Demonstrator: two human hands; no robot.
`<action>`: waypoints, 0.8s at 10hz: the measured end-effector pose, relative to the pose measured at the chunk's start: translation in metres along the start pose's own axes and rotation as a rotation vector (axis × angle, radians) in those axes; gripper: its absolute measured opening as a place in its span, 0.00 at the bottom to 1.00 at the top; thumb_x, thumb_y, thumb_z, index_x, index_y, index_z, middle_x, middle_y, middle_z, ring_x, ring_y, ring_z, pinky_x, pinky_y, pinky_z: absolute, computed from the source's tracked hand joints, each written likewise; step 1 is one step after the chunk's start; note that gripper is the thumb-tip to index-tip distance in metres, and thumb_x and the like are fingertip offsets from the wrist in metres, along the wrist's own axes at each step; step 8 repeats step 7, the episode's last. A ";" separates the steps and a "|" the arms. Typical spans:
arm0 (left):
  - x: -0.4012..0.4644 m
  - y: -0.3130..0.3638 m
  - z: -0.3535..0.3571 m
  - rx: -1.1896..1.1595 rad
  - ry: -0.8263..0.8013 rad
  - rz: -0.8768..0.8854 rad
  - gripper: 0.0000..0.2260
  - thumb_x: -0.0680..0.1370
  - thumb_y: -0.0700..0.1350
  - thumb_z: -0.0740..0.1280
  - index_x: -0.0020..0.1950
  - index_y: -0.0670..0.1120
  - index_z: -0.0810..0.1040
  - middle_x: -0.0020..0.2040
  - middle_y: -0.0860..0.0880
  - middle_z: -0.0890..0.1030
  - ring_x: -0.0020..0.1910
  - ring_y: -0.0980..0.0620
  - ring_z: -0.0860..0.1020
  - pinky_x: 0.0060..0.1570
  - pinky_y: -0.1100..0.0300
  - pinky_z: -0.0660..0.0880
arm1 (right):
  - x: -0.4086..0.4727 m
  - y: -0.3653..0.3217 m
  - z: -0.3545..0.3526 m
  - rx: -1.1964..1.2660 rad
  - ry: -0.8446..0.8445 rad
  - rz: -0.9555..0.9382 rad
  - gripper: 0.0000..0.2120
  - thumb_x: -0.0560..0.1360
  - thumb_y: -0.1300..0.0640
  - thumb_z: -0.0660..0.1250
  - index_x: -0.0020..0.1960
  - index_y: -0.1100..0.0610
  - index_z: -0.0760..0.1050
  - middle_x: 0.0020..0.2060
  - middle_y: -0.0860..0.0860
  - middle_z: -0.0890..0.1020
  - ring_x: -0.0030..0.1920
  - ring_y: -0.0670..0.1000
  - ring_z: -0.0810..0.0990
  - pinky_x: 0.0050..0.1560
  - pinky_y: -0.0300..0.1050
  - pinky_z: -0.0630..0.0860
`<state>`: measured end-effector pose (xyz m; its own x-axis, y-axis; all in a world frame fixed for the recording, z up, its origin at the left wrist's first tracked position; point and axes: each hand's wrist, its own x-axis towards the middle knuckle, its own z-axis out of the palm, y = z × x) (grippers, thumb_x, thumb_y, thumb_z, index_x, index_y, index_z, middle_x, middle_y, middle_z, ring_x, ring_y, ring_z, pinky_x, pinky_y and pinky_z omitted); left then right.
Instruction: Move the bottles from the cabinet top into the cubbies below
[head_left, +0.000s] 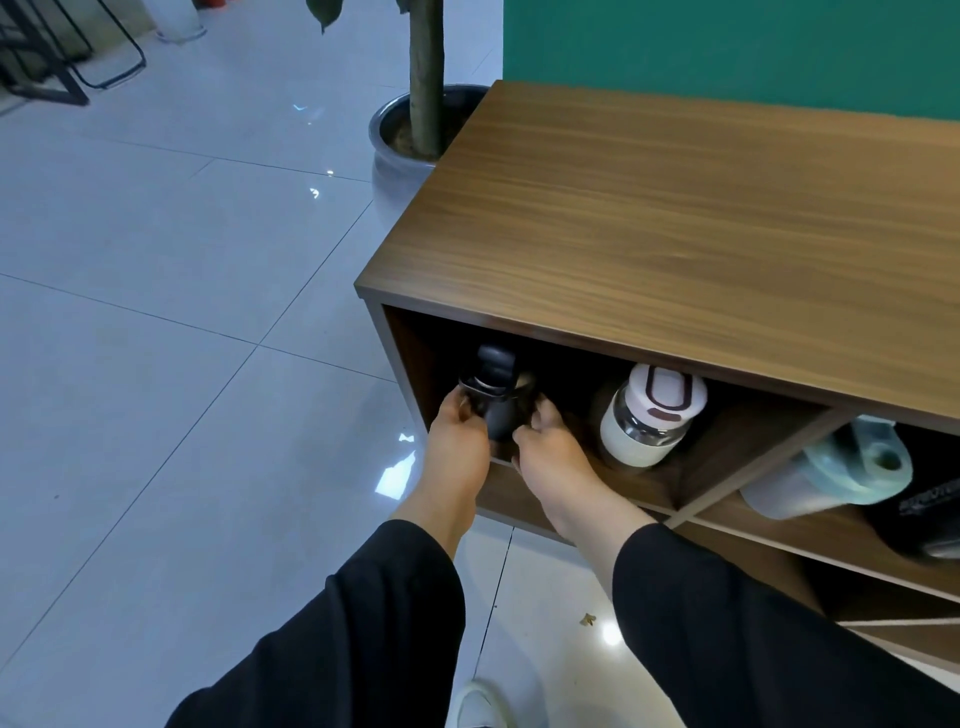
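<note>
step: seating black bottle in lower-centre cubby
fingers: both hands wrapped round it
next: probably just let go, top looks bare

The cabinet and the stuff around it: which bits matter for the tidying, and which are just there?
Part of the job: black bottle held by left hand and right hand; white bottle; pale green-lidded bottle; cabinet.

Just there: potted plant; shoe; floor scrap.
</note>
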<state>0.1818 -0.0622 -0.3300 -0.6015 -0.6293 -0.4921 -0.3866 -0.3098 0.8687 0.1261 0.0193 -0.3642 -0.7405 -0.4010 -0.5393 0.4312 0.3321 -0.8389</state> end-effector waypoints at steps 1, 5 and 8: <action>0.000 0.001 0.002 -0.003 0.000 -0.010 0.25 0.83 0.34 0.57 0.77 0.54 0.65 0.65 0.49 0.77 0.63 0.46 0.77 0.66 0.47 0.75 | 0.002 0.003 0.002 0.015 -0.013 -0.007 0.35 0.75 0.53 0.57 0.79 0.37 0.49 0.81 0.47 0.58 0.78 0.57 0.60 0.74 0.62 0.64; 0.005 -0.004 0.002 -0.108 0.123 -0.230 0.14 0.83 0.38 0.56 0.67 0.45 0.73 0.57 0.45 0.79 0.52 0.47 0.79 0.58 0.51 0.77 | -0.013 0.000 -0.009 0.018 0.026 0.009 0.30 0.82 0.58 0.56 0.81 0.44 0.51 0.80 0.48 0.59 0.78 0.55 0.62 0.75 0.57 0.64; -0.023 -0.009 0.023 -0.125 -0.101 -0.436 0.13 0.82 0.44 0.59 0.65 0.42 0.73 0.59 0.38 0.80 0.58 0.39 0.80 0.60 0.41 0.77 | -0.058 -0.012 -0.025 0.048 0.100 0.005 0.23 0.84 0.56 0.56 0.79 0.48 0.60 0.72 0.48 0.72 0.67 0.52 0.73 0.61 0.45 0.69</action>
